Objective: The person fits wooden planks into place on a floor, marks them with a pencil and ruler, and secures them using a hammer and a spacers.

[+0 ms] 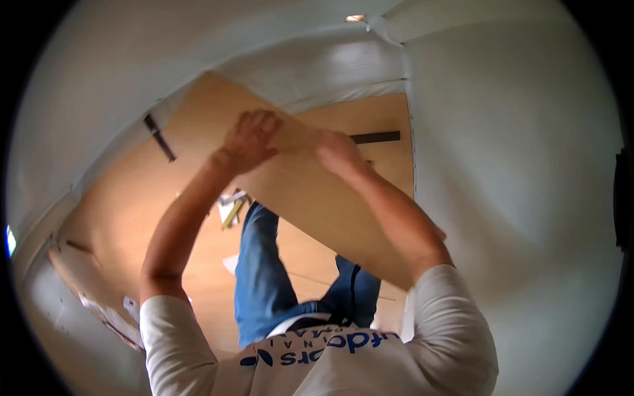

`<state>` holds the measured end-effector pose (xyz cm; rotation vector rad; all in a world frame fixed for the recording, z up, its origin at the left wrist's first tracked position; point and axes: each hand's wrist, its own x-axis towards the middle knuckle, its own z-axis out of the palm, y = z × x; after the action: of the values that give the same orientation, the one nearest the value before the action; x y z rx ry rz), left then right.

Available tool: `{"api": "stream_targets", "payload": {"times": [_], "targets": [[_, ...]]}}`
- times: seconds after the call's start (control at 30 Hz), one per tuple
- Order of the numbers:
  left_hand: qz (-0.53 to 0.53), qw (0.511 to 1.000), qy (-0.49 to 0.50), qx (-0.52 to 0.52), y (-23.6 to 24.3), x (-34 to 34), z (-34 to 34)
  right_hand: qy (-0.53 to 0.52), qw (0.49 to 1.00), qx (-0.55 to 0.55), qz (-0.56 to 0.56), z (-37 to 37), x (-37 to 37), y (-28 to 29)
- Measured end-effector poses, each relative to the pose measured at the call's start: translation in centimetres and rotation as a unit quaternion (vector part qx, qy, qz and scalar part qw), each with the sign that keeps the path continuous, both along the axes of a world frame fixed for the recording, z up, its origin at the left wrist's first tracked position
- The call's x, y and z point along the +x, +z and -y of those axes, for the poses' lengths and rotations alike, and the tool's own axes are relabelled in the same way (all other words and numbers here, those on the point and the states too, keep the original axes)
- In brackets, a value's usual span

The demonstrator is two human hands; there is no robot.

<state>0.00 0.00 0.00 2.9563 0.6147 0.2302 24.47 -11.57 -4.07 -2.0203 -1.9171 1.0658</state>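
Note:
A long, flat brown board (290,168) slants across in front of me, from the upper left down to the right, above the floor. My left hand (251,142) rests on its face near the far left part, fingers extended and slightly spread. At the far edge, my right hand (340,152) is closed on the board, slightly blurred, with its fingertips hidden. The board's lower right end passes under my right forearm.
Brown sheeting (132,198) covers the floor. Dark strips lie on it, one at the right (376,137) and one at the left (160,138). A yellowish strip (232,214) and white scraps sit near my legs. Pale walls curve around, with a cardboard piece (99,290) at lower left.

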Motion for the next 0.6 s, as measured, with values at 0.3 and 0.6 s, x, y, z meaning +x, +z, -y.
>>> {"api": "stream_targets", "payload": {"times": [0.3, 0.6], "targets": [[-0.238, 0.939, 0.165, -0.183, -25.5, 0.4, -6.5, -0.030, 0.988, 0.151, 0.002, -6.2, -5.5, -24.6], [-0.222, 0.900, 0.288, -0.242, -45.9, -0.1, -7.0, -0.263, 0.911, 0.317, 0.004, 7.1, 7.2, -45.1]]}}
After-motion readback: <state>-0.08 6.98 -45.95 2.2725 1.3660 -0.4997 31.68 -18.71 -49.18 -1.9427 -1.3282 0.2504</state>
